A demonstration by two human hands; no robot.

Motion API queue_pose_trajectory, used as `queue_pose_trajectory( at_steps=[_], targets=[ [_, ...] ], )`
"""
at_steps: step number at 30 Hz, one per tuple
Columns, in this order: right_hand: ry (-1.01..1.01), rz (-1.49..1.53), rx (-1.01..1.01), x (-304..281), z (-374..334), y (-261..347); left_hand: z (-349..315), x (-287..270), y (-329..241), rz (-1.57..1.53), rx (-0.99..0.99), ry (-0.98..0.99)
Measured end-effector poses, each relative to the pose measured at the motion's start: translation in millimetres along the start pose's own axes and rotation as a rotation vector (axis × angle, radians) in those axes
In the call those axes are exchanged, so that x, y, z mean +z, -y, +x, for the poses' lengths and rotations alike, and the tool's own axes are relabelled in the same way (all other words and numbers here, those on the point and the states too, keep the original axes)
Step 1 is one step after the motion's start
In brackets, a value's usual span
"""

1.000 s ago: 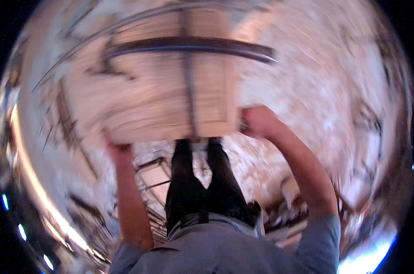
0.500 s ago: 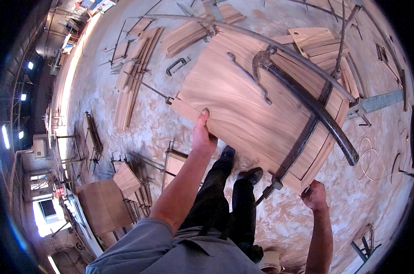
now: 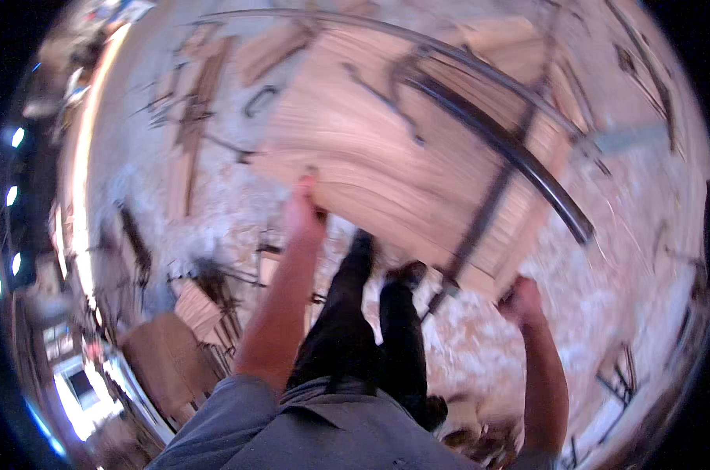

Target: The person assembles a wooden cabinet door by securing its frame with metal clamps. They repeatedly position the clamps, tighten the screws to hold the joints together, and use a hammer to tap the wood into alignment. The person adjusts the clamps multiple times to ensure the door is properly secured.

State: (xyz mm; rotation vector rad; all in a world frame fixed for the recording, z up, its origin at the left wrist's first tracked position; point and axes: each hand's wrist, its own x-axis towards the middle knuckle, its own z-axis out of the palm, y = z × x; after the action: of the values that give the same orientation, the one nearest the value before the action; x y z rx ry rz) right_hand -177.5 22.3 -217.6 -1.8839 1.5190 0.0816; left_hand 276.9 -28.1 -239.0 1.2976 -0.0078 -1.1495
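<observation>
A large light wooden panel [image 3: 386, 149] is held tilted above the floor in front of me. My left hand [image 3: 304, 213] grips its near left edge. My right hand [image 3: 521, 301] grips its near right corner. Long dark metal bar clamps [image 3: 511, 157] run across the panel's top face. My legs in dark trousers [image 3: 363, 329] show below the panel. The picture is blurred by motion.
The workshop floor [image 3: 597, 313] is covered in pale sawdust. Wooden planks [image 3: 194, 117] and boards lie at the upper left. More wooden pieces and metal frames [image 3: 190, 313] sit at the lower left. Bright windows [image 3: 77, 388] lie at the far left rim.
A second ago I faced the panel squarely; the view has since swung left. In the last half second the panel stayed in both hands and shifted slightly, with more blur.
</observation>
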Motion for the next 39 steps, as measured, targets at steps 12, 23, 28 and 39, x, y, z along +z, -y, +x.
queue_pose_trajectory(
  at_steps=[12, 23, 28, 39],
  targets=[
    [0.367, 0.373, -0.126, -37, 15, 7, 3, 5, -25, 0.082, -0.026, 0.152],
    [0.618, 0.789, 0.258, -47, 43, 13, 0, 15, -28, 0.183, -0.032, 0.069],
    [0.527, 0.796, 0.225, -44, 37, 18, -5, 23, -25, 0.165, -0.005, -0.023],
    [-0.129, 1.272, 0.794, -78, -79, -34, -19, 26, -26, 0.156, -0.011, 0.037]
  ],
)
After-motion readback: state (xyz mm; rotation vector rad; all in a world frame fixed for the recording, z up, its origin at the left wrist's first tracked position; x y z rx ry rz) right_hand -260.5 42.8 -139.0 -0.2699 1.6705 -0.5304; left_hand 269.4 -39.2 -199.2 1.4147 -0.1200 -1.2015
